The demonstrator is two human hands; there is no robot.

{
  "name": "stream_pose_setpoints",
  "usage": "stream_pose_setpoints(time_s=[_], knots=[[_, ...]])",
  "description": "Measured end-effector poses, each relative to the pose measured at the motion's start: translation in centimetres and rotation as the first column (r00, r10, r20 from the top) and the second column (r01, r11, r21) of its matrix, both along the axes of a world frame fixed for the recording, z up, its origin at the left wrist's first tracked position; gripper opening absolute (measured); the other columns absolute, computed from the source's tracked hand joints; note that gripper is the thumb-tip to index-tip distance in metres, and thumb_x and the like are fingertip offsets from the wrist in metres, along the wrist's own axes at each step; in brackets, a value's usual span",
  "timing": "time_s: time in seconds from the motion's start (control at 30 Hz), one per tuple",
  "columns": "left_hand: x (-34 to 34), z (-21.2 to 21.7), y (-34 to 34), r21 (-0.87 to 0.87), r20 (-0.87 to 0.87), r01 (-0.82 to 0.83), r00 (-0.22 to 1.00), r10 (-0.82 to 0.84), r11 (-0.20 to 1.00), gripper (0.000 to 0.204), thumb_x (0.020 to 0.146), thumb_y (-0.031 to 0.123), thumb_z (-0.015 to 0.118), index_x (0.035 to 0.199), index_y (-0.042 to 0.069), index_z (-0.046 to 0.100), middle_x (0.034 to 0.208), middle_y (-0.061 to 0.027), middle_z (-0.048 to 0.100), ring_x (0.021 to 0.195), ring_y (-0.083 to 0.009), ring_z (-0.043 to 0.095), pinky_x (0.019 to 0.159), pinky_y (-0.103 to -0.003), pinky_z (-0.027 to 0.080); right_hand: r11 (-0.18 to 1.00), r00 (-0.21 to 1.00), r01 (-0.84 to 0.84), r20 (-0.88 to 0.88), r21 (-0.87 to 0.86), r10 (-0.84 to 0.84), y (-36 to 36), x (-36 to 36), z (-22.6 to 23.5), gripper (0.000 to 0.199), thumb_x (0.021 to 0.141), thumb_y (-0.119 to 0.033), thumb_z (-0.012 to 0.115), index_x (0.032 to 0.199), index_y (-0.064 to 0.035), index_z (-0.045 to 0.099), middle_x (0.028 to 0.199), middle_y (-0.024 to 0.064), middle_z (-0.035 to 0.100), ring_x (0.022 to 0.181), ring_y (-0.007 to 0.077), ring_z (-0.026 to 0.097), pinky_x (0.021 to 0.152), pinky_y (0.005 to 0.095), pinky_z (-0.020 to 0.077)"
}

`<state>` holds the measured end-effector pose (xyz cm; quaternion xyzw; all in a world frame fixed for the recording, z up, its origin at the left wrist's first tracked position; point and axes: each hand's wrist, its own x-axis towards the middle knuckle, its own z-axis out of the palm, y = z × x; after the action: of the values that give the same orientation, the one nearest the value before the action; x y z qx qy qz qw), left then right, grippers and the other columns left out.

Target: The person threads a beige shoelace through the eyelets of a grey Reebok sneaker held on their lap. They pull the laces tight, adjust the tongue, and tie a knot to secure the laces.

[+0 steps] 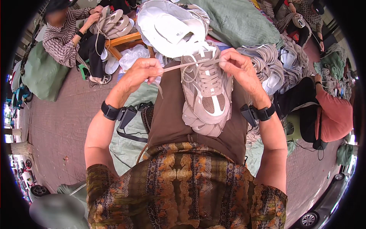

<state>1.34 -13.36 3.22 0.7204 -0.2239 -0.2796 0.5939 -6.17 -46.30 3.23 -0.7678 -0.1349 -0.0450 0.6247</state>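
Observation:
A beige and white sneaker upper (211, 82) lies on my lap, toe toward me, on top of several more uppers (207, 128). Its shoelace (187, 65) runs through the eyelets and is drawn tight across the tongue. My left hand (142, 72) pinches one end of the lace out to the left, with a short tail hanging below. My right hand (237, 65) pinches the lace at the upper's right edge. Both hands are closed, held slightly above the upper.
White uppers (164, 26) are heaped ahead of me, beside a green sack (240, 23). Bundles of beige uppers (267, 63) lie to the right. One person (63, 38) sits far left with a bundle of uppers; another in a red shirt (335, 112) sits at right.

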Motion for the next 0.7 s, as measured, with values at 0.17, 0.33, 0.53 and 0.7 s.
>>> stream_pose_setpoints(time_s=[0.17, 0.33, 0.53, 0.7], knots=[[-0.3, -0.8, 0.5, -0.084, -0.090, -0.019, 0.996, 0.012, 0.996, 0.020, 0.089, 0.020, 0.065, 0.081, 0.003, 0.061, 0.061, 0.0032, 0.048, 0.053, -0.0052, 0.042, 0.051, -0.022, 0.036, 0.881, 0.938, 0.204, 0.342, -0.428, -0.052, 0.6, -0.5, 1.5, 0.012, 0.082, -0.009, 0.067, 0.092, -0.0044, 0.065, 0.096, 0.0081, 0.058, 0.082, 0.0243, 0.060, 0.070, 0.0339, 0.0480], [0.3, -1.6, 0.2, -0.216, -0.199, 0.055, 0.975, -0.099, 0.975, 0.019, 0.091, 0.018, 0.062, 0.084, 0.000, 0.061, 0.059, 0.0025, 0.048, 0.052, -0.0058, 0.043, 0.049, -0.022, 0.037, 0.672, 0.770, 0.500, 0.636, -0.547, -0.056, 0.3, -0.2, 0.7, 0.012, 0.081, -0.007, 0.066, 0.093, -0.0087, 0.064, 0.087, 0.0097, 0.056, 0.072, 0.0331, 0.060, 0.061, 0.0402, 0.0481], [-0.7, -2.2, 0.1, -0.196, -0.290, 0.073, 0.948, -0.129, 0.978, 0.021, 0.092, 0.019, 0.062, 0.087, -0.001, 0.061, 0.056, 0.0024, 0.046, 0.050, -0.0068, 0.044, 0.049, -0.022, 0.037, 0.758, 0.740, 0.541, 0.635, -0.364, -0.222, 1.6, 2.0, -0.9, 0.012, 0.085, -0.010, 0.062, 0.096, -0.0049, 0.064, 0.086, 0.0143, 0.064, 0.075, 0.0348, 0.063, 0.064, 0.0399, 0.0495], [-1.4, -1.7, 0.8, -0.339, -0.341, 0.113, 0.910, -0.234, 0.934, 0.020, 0.092, 0.018, 0.062, 0.087, -0.001, 0.060, 0.056, 0.0017, 0.046, 0.048, -0.0076, 0.043, 0.047, -0.022, 0.036, 0.857, 0.856, 0.442, 0.410, -0.265, -0.315, 2.0, 1.8, -1.2, 0.013, 0.087, -0.012, 0.059, 0.095, -0.0025, 0.064, 0.080, 0.0173, 0.064, 0.074, 0.0361, 0.063, 0.065, 0.0387, 0.0493]])
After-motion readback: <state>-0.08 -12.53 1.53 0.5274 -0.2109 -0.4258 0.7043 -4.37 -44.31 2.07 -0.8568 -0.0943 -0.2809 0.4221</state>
